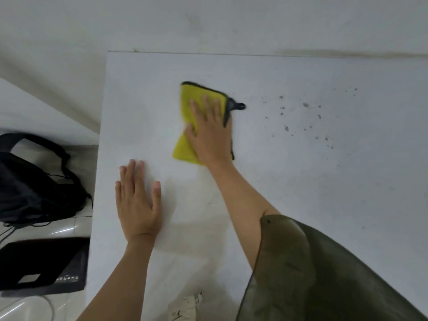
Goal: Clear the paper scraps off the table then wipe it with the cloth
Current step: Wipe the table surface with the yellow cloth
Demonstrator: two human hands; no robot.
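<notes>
Your right hand [208, 133] lay flat, fingers spread, pressing the cloth [196, 117] on the bench [324, 193]; its long axis ran near-to-far, loop pointing right. Your left hand [137, 205] lay open and empty, nearer than the cloth.

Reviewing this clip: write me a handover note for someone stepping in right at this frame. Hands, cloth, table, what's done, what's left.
Right hand: flat on the yellow cloth, pressing it to the table near the middle, toward the far edge.
Left hand: open, palm down on the table near its left edge, holding nothing.
Done: no paper scraps show on the table; wiping is under way.
Left: dark specks remain on the surface to the right of the cloth. That side looks unwiped, so probably work the cloth that way next.
</notes>
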